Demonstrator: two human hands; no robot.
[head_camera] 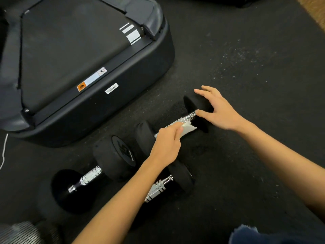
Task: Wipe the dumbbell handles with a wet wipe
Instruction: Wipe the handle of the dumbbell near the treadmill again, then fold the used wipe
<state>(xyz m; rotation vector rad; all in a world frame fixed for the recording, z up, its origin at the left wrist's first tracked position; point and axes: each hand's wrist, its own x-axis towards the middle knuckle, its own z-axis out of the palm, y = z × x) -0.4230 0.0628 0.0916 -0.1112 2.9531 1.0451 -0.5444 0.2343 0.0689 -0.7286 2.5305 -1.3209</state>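
Three black dumbbells with chrome handles lie on the dark rubber floor. On the farthest one, my left hand (pixel 167 145) presses a white wet wipe (pixel 189 128) onto the chrome handle (pixel 187 118). My right hand (pixel 218 110) rests with spread fingers on that dumbbell's far weight head (pixel 190 104), holding nothing. A second dumbbell (pixel 91 175) lies to the left with its handle bare. The third dumbbell's handle (pixel 158 188) shows under my left forearm.
The black base of an exercise machine (pixel 84 64) with warning stickers fills the upper left, close to the dumbbells. A white cable (pixel 4 152) runs down the left edge. Dark speckled mat (pixel 246 59) spreads to the right. Blue fabric (pixel 246 233) shows at the bottom right.
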